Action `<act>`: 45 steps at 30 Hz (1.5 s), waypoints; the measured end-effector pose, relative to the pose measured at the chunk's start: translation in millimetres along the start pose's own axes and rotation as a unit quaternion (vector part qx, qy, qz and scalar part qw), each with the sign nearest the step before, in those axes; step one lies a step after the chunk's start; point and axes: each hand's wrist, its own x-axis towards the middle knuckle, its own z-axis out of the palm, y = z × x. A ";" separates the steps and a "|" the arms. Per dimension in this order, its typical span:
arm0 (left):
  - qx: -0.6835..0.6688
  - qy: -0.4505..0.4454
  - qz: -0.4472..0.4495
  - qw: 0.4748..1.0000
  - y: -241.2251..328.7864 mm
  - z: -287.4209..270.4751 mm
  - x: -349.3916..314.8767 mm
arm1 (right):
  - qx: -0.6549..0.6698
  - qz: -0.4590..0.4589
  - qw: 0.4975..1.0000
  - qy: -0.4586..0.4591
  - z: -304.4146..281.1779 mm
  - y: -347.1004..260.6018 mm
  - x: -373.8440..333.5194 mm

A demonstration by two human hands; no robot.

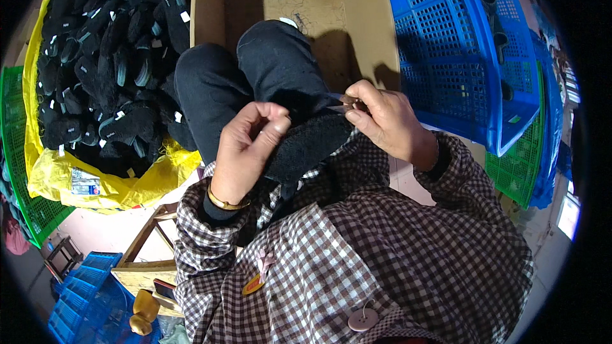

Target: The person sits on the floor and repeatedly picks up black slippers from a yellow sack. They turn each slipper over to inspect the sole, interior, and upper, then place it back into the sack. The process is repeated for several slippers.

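Over the person's lap, the left hand (245, 153) pinches a black fuzzy insole (306, 146) while the right hand (382, 121) pinches its far end. A yellow sack (38, 172) of black pieces crowds the left; blue crates (446, 51) wall the right, cardboard (357, 19) ahead.

A black fuzzy insole (306, 146) lies flat across the lap, apparently toe pointing right.

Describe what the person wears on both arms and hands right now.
Both hands are bare, without gloves. The left hand has a gold metal bangle at the wrist, over a dark inner cuff. The right hand shows a dark inner cuff too. Both forearms are covered by loose brown-and-white checked fabric sleeves of a smock.
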 end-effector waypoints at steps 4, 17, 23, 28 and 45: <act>0.210 -0.085 0.072 0.971 11.6 4.7 0.9 | 0.072 0.000 0.997 0.004 15.8 3.7 2.2; 0.045 -0.036 -0.018 0.998 3.9 3.1 0.2 | 0.174 0.054 0.983 0.010 24.0 11.3 -5.6; 0.007 -0.037 -0.003 0.999 1.3 3.5 1.6 | -0.063 0.021 0.990 -0.123 -5.3 -6.9 -3.9; 0.016 -0.047 0.001 0.999 3.6 4.6 0.9 | -0.127 -0.002 0.983 -0.134 -11.1 -12.3 -1.8; -0.070 0.122 0.010 0.990 0.4 2.2 8.6 | 0.181 0.119 0.969 -0.121 11.0 20.0 -12.9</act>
